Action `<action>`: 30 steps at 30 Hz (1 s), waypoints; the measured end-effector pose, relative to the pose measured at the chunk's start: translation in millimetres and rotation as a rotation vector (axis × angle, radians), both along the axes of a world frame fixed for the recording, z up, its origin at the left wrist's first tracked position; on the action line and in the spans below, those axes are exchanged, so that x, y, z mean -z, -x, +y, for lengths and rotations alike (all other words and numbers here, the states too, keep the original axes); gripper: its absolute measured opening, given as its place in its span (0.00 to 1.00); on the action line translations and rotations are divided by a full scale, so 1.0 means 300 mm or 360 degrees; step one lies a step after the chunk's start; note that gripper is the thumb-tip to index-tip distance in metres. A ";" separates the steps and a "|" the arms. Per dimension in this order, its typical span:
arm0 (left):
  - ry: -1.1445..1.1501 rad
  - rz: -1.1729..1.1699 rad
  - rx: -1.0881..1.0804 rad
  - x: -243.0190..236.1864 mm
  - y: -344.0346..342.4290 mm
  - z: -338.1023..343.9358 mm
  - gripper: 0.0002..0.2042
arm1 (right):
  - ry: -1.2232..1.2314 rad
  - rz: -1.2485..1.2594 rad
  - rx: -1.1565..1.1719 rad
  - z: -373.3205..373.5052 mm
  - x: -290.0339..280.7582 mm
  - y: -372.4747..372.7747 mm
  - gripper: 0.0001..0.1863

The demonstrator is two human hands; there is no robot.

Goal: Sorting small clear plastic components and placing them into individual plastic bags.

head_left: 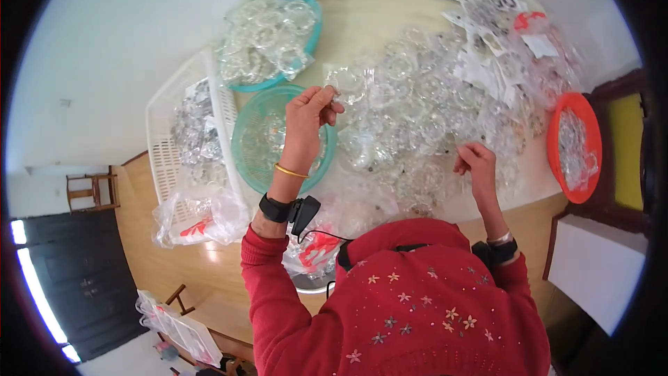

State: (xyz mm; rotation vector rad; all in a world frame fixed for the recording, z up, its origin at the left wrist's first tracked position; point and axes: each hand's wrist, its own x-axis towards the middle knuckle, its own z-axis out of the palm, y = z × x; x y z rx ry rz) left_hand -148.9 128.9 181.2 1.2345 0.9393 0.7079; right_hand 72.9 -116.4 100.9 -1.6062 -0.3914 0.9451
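Note:
My left hand (313, 111), a gold bangle on its wrist, is raised over the edge of a green basket (240, 129). Its thumb and fingers pinch the corner of a small clear plastic bag (351, 82) with a round, see-through item inside. Over the right side of a big heap of similar clear bags (410, 111), my right hand (476, 160) has its fingers curled together. Whatever it may hold there is too small to make out. Small bagged pieces lie inside the green basket, partly behind my left wrist.
A teal basket (316, 24) piled with clear bags stands at the far left. Beside it is a white plastic crate (163, 160) of bagged items. An orange-red basin (595, 146) sits at the right edge. White cards (480, 73) and red-marked bags (550, 63) lie at the far right.

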 end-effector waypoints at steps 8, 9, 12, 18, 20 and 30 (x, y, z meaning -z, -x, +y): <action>0.0116 0.0010 0.0008 0.034 0.081 0.093 0.07 | -0.0031 0.0080 0.0002 -0.017 0.035 -0.013 0.08; 0.0088 0.0039 0.0029 0.047 0.093 0.117 0.06 | -0.0029 0.0086 -0.0003 -0.019 0.040 -0.012 0.08; 0.0052 -0.0001 -0.0041 0.068 0.128 0.204 0.06 | -0.0060 0.0149 0.0021 -0.022 0.063 -0.014 0.08; 0.0181 -0.0533 -0.0577 -0.016 0.098 0.338 0.08 | -0.0040 0.0030 -0.0047 -0.030 0.079 -0.025 0.11; -0.0052 -0.0109 -0.0148 0.024 0.021 0.253 0.10 | -0.0015 -0.0206 -0.0047 -0.041 0.054 -0.003 0.19; -0.2122 0.1219 0.0865 0.305 -0.155 -0.259 0.21 | 0.0204 -0.1013 -0.0358 0.022 0.068 -0.043 0.14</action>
